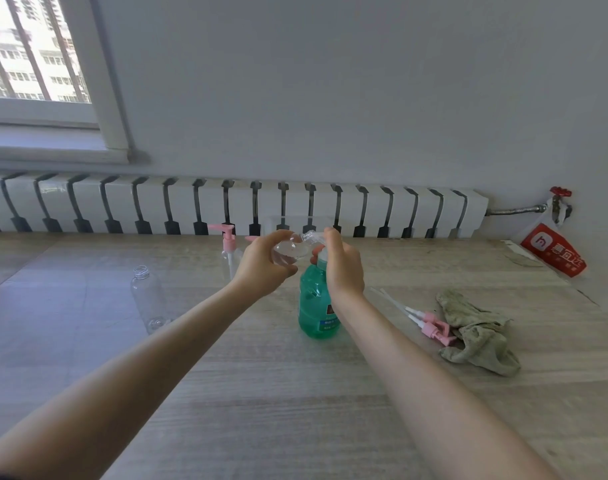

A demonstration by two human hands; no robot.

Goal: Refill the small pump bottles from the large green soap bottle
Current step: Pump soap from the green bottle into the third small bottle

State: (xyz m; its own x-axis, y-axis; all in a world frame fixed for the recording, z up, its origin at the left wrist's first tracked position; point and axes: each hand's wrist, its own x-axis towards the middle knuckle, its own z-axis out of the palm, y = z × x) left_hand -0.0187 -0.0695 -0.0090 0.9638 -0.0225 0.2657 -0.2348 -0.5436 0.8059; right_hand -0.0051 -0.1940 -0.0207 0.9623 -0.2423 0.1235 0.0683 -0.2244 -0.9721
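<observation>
The large green soap bottle stands upright at the middle of the wooden table. My right hand rests over its white pump top, fingers curled around the pump. My left hand grips a small clear bottle, tilted with its open neck toward the pump spout. Another clear bottle without a cap stands to the left. A small bottle with a pink pump stands behind my left hand. Two loose pink pumps lie to the right.
A crumpled grey-green cloth lies at the right beside the loose pumps. A white radiator runs along the wall behind the table. A red-and-white bag hangs from a valve at the far right.
</observation>
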